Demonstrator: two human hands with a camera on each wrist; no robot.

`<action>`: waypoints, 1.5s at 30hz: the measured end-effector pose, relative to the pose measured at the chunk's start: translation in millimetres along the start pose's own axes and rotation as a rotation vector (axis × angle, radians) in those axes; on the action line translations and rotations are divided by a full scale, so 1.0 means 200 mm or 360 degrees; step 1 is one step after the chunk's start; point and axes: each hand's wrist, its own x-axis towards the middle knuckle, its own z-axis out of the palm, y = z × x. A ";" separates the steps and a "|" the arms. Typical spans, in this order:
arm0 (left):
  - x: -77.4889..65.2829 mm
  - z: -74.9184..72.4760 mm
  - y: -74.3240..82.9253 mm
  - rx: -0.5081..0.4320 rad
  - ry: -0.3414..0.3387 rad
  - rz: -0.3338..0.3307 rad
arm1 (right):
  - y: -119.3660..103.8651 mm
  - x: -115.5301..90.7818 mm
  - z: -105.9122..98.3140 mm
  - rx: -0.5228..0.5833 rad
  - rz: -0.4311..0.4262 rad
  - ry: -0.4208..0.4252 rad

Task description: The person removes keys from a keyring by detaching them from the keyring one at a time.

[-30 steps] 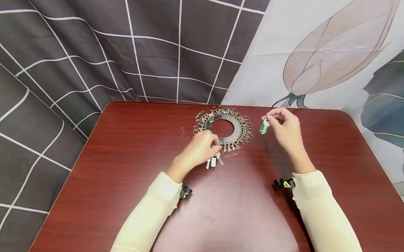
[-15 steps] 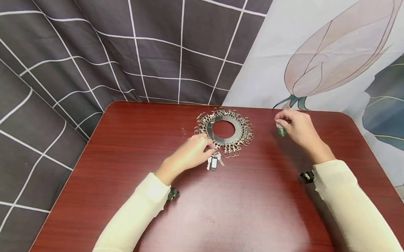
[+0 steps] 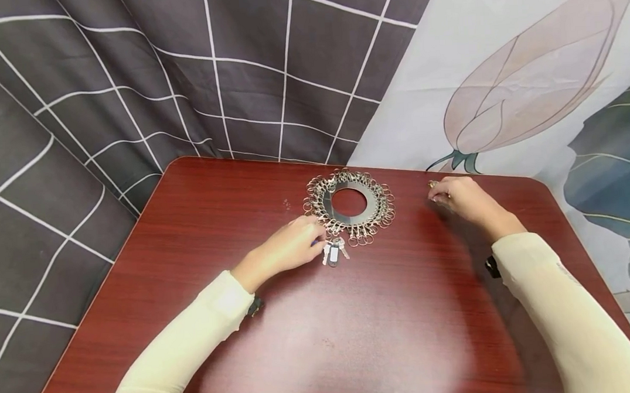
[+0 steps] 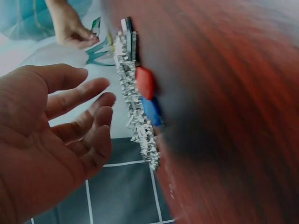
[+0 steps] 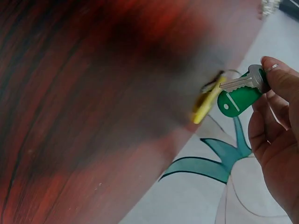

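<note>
The right grip (image 5: 284, 154) pinches a notched metal key (image 5: 245, 81), a flat green tag (image 5: 239, 101) behind it, both hidden in the head view, near the far edge of the worktop (image 3: 353, 335); a yellow tag (image 5: 210, 99) alongside is blurred. The left grip (image 4: 35, 140), loosely spread, is near a clip-fringed metal ring (image 3: 370, 203).

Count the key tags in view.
5: green tag in right hand, yellow tag near it, black tag, red tag, blue tag beside metal ring; others may be hidden.
</note>
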 end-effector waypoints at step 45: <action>-0.07 0.03 -0.10 -0.0085 0.0197 -0.0127 | -0.62 0.17 0.09 0.0467 0.0039 0.0152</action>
